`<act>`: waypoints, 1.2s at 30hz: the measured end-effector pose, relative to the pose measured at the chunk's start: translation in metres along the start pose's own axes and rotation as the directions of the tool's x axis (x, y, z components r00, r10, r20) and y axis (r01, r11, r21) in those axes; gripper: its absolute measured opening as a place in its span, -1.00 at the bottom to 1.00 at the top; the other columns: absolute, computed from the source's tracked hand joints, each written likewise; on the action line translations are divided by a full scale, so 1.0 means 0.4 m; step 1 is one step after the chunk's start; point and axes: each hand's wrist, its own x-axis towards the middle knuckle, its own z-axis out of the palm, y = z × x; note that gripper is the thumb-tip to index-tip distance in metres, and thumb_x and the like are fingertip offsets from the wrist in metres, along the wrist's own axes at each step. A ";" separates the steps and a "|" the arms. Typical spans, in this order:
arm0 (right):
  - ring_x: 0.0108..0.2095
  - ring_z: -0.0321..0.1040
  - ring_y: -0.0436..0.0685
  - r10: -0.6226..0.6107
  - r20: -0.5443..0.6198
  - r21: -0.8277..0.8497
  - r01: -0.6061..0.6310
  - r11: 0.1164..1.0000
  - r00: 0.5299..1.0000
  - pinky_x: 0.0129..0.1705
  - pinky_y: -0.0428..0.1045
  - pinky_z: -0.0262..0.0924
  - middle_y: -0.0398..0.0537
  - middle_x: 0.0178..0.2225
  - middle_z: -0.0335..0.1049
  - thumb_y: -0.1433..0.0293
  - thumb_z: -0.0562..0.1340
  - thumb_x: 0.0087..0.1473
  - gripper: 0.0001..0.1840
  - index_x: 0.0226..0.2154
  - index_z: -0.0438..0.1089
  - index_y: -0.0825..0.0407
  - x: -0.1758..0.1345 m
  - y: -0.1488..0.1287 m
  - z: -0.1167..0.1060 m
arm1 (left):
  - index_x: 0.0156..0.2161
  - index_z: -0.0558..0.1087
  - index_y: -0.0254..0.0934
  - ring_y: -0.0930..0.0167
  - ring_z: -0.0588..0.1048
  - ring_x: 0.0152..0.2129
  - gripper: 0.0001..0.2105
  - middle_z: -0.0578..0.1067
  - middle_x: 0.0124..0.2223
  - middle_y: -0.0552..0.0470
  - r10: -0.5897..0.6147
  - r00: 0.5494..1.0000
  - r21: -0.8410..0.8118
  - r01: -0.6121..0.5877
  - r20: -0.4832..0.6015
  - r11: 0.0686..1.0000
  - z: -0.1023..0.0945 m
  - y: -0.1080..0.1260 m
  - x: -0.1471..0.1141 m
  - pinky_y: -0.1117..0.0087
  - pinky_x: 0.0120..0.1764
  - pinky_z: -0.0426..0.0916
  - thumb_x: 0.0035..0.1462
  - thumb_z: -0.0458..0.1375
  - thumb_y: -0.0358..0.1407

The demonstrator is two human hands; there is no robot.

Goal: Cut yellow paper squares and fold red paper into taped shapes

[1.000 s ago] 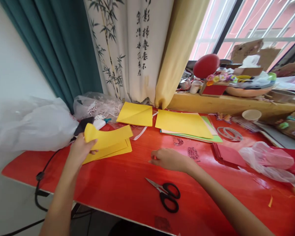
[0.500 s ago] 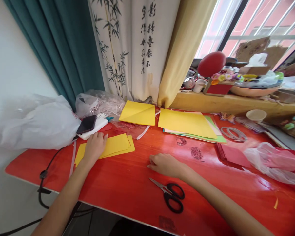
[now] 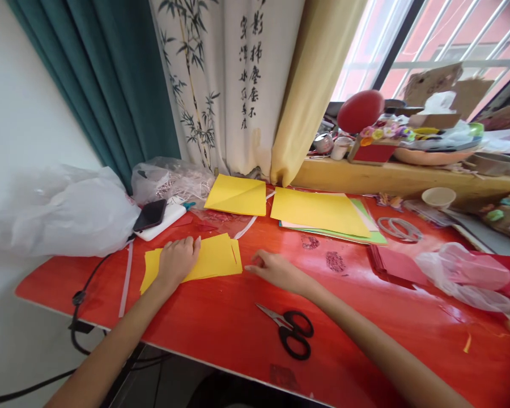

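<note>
Red counter (image 3: 212, 311), glossy, daylight reflecting; pale wall (image 3: 29, 96) left; teal curtain (image 3: 97, 73), white bamboo-print panel (image 3: 227, 102), yellow curtain (image 3: 318, 79); barred window (image 3: 442, 39) upper right, yellow ledge (image 3: 391, 177) below, cluttered

Shiny red table (image 3: 221, 323) here's got yellow paper pieces (image 3: 215, 256), black-handled scissors (image 3: 284, 323), a coloured paper stack (image 3: 323, 212) and a clear coil (image 3: 398, 231) on it.

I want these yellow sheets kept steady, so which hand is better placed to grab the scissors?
Right, I'd judge. Your right hand looks empty and is closer to the scissors, while your left hand rests on the yellow sheets.
</note>
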 end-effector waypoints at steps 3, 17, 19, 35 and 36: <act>-0.19 0.40 0.16 0.031 -0.087 0.249 -0.008 0.969 0.996 -0.20 0.02 0.26 0.16 -0.15 0.43 0.09 0.16 0.06 -0.45 -0.03 0.23 0.13 0.024 0.032 0.026 | -0.51 0.39 -0.31 0.34 0.42 -0.62 -0.58 0.49 -0.55 -0.09 0.047 0.994 -0.020 -0.049 -0.100 0.999 -0.016 0.019 -0.002 0.34 -0.44 0.12 0.27 -0.16 -0.22; -0.38 0.30 0.06 -0.006 -0.427 0.653 0.313 0.690 0.904 -0.29 -0.05 0.20 -0.14 -0.44 0.38 0.06 0.12 0.09 -0.65 -0.40 0.36 0.00 0.020 0.080 -0.009 | -0.24 0.40 -0.32 0.36 0.43 -0.42 -0.83 0.50 -0.39 -0.04 0.363 0.769 -0.078 -0.469 -0.527 0.880 -0.090 0.154 0.114 0.35 -0.30 0.14 0.21 0.01 -0.28; -0.31 0.31 0.07 -0.019 -0.430 0.667 0.332 0.667 0.902 -0.22 -0.04 0.21 -0.12 -0.35 0.41 0.07 0.11 0.11 -0.65 -0.31 0.39 -0.01 0.022 0.096 -0.011 | -0.13 0.39 -0.35 0.36 0.44 -0.39 -0.79 0.52 -0.33 -0.06 0.416 0.725 -0.059 -0.530 -0.549 0.846 -0.073 0.157 0.102 0.35 -0.28 0.16 0.18 0.06 -0.26; -0.30 0.29 0.06 0.053 -0.628 0.515 0.365 0.776 0.776 -0.18 0.01 0.18 -0.11 -0.34 0.36 0.11 0.07 0.16 -0.66 -0.33 0.34 0.03 0.042 0.155 -0.036 | -0.01 0.34 -0.31 0.25 0.45 -0.18 -0.63 0.48 -0.09 -0.18 0.432 0.781 -0.211 -0.563 -0.450 0.799 -0.051 0.158 0.079 0.24 -0.13 0.24 0.12 0.12 -0.15; -0.34 0.26 0.04 0.068 -0.668 0.478 0.358 0.802 0.741 -0.22 0.01 0.17 -0.13 -0.37 0.32 0.12 0.08 0.16 -0.66 -0.36 0.32 0.05 0.040 0.159 -0.044 | -0.05 0.36 -0.32 0.24 0.45 -0.18 -0.65 0.47 -0.10 -0.19 0.402 0.811 -0.241 -0.530 -0.426 0.813 -0.052 0.157 0.081 0.24 -0.14 0.24 0.12 0.11 -0.14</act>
